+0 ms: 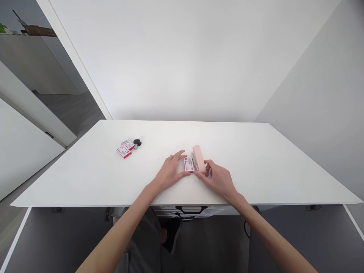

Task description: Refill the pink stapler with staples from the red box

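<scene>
A pink stapler [199,159] rests on the white table, its length running away from me. My right hand [218,179] pinches the stapler's near end, thumb at the front and curled fingers along its right side. Just left of the stapler lies a small red-and-white box [188,164] with a printed label facing up. My left hand [170,170] spans this box, with the thumb at its near edge and fingertips by its far edge. Box and stapler sit side by side, almost touching.
At the table's left lie two more red-and-white boxes, one nearer [124,152] and one farther [127,144]. Beside them is a small black-and-silver object [137,143]. A white wall rises behind the table [241,144]. Drawers with black handles [191,209] show below its front edge.
</scene>
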The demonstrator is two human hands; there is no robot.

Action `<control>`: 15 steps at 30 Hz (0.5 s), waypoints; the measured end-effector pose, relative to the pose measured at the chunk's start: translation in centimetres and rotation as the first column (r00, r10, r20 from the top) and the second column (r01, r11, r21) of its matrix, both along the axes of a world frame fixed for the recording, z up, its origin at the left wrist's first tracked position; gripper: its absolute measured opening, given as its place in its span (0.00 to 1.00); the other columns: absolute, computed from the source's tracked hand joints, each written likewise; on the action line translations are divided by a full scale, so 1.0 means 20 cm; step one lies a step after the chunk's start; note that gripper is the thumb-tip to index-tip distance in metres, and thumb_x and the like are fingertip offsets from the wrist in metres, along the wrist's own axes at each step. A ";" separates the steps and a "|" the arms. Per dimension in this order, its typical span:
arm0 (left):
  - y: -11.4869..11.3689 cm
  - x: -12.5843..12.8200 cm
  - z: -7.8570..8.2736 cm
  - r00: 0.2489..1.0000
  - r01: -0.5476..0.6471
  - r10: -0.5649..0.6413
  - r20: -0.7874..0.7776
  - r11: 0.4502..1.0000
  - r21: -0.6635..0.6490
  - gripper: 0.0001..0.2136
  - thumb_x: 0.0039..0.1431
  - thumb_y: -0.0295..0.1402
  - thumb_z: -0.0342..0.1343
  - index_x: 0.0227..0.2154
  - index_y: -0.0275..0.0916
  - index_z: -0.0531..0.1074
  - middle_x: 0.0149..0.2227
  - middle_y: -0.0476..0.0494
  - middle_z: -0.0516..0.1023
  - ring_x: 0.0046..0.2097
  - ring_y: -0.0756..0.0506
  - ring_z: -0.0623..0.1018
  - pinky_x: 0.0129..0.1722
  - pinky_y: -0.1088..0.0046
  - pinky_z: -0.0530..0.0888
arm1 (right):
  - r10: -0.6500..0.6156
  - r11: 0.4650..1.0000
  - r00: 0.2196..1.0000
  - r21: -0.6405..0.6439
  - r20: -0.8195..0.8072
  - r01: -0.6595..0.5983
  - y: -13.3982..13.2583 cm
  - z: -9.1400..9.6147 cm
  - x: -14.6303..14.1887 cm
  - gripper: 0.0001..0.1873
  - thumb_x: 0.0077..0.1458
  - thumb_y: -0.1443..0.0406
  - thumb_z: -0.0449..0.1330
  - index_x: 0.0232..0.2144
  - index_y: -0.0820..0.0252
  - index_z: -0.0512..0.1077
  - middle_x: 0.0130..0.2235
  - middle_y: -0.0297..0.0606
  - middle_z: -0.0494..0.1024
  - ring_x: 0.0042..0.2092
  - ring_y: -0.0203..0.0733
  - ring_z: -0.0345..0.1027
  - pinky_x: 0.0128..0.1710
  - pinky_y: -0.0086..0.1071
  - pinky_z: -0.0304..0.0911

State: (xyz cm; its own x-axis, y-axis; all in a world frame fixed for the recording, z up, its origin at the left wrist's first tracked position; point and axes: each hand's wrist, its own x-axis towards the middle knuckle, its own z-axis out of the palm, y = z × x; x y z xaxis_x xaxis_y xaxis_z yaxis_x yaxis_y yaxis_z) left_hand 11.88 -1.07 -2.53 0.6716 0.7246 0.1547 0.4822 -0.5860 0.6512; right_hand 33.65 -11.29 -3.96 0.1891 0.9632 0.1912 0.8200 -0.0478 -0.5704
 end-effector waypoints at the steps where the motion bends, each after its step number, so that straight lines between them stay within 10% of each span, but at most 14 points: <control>1: 0.01 0.00 0.00 1.000 0.009 -0.009 -0.003 1.000 -0.001 0.40 0.64 0.49 0.63 0.72 0.49 0.51 0.69 0.41 0.71 0.72 0.33 0.63 0.68 0.47 0.62 | 0.007 1.000 1.000 -0.006 -0.015 -0.007 0.00 0.00 0.00 0.27 0.63 0.39 0.56 0.49 0.52 0.71 0.31 0.32 0.80 0.31 0.44 0.74 0.32 0.36 0.62; 11: 0.04 -0.08 -0.01 0.999 0.032 -0.029 -0.030 0.995 0.093 0.40 0.62 0.54 0.63 0.72 0.50 0.53 0.73 0.39 0.62 0.72 0.35 0.63 0.68 0.51 0.66 | 0.006 0.998 0.989 -0.062 -0.147 -0.016 0.01 0.02 0.01 0.25 0.63 0.40 0.58 0.47 0.50 0.71 0.31 0.31 0.81 0.31 0.44 0.73 0.34 0.37 0.63; 15: 0.14 -0.29 0.02 0.980 -0.199 0.186 0.071 0.924 0.326 0.25 0.70 0.46 0.54 0.66 0.47 0.61 0.67 0.39 0.69 0.69 0.38 0.67 0.70 0.53 0.63 | -0.048 0.998 0.965 -0.057 -0.259 0.034 0.01 0.02 0.02 0.24 0.70 0.43 0.48 0.48 0.51 0.71 0.30 0.32 0.81 0.31 0.45 0.72 0.37 0.38 0.63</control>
